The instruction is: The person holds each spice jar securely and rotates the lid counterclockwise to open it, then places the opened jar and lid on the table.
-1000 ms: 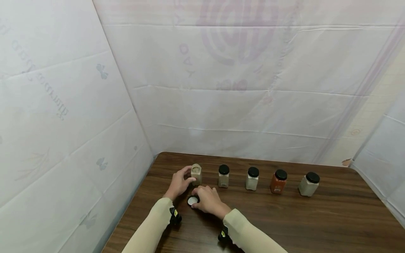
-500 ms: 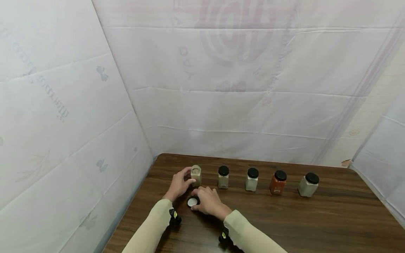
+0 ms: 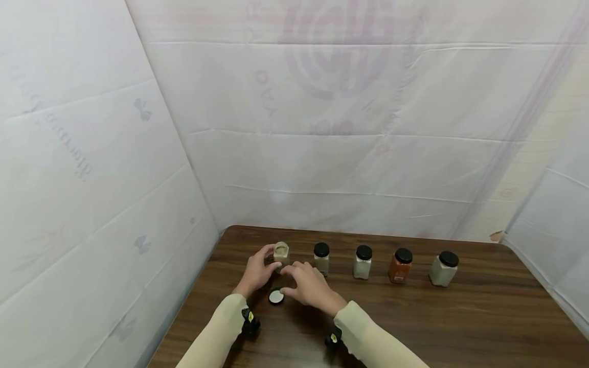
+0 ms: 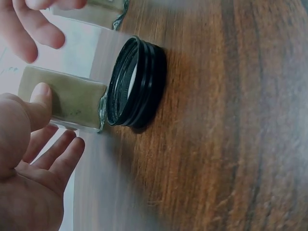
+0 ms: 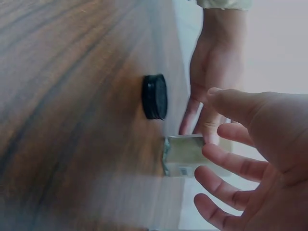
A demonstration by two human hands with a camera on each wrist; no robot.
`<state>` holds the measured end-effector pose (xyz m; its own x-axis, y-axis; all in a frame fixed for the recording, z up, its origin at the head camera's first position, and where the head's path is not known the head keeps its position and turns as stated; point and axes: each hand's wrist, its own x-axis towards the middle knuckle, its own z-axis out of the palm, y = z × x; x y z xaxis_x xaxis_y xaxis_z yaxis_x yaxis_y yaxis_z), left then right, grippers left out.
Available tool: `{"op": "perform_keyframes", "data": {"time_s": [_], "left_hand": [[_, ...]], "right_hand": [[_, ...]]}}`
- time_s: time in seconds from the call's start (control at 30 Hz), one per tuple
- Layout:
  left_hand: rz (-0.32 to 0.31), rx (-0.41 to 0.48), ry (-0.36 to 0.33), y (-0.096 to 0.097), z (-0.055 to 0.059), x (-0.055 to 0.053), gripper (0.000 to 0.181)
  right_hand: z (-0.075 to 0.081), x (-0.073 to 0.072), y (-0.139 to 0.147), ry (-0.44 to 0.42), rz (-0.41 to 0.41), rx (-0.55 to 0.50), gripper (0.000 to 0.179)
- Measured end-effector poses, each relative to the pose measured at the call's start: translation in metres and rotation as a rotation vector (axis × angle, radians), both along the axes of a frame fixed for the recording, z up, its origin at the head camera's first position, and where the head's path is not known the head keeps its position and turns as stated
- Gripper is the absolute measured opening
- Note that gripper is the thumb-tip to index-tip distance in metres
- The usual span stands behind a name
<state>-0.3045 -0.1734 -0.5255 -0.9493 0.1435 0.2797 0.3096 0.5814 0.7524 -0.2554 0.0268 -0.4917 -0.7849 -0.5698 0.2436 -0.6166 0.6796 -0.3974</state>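
Head view: the left hand [image 3: 256, 271] holds an uncapped jar [image 3: 281, 254] upright on the wooden table [image 3: 414, 322], its thumb on the near side of the glass. In the left wrist view that thumb lies flat against the jar's face, with the other fingers curled at the opposite side; a greenish-beige content fills much of the glass. The right hand [image 3: 313, 286] holds nothing: its thumb and fingers stand wide apart and gently bent, the fingertips pointing at the lower part of that jar, though I cannot tell whether any finger touches it. A black lid [image 3: 276, 296] lies on the tabletop just beside the right thumb, underside up, its white liner showing; the right wrist view shows a gap between thumb and lid. From the left hand, the lid is on the wearer's side of the jar. Just beyond the right hand's knuckles stands a beige jar [image 3: 321, 261] with a black cap, and farther to that hand's right follow a whitish jar [image 3: 362, 267], an orange-red jar [image 3: 400, 269] and a pale jar [image 3: 443, 272], all black-capped. Behind both hands, pale sleeves [image 3: 211, 332] cover the forearms.
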Motion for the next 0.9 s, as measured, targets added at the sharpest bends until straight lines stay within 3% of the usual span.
{"op": "perform_keyframes", "data": {"time_s": [0.33, 0.9], "left_hand": [[0.005, 0.051, 0.012, -0.001, 0.000, 0.005, 0.062], [0.012, 0.110, 0.007, 0.004, 0.005, 0.013, 0.063]], "right_hand": [[0.009, -0.002, 0.013, 0.053, -0.035, -0.038, 0.041], [0.016, -0.003, 0.025, 0.092, -0.075, -0.033, 0.038]]}}
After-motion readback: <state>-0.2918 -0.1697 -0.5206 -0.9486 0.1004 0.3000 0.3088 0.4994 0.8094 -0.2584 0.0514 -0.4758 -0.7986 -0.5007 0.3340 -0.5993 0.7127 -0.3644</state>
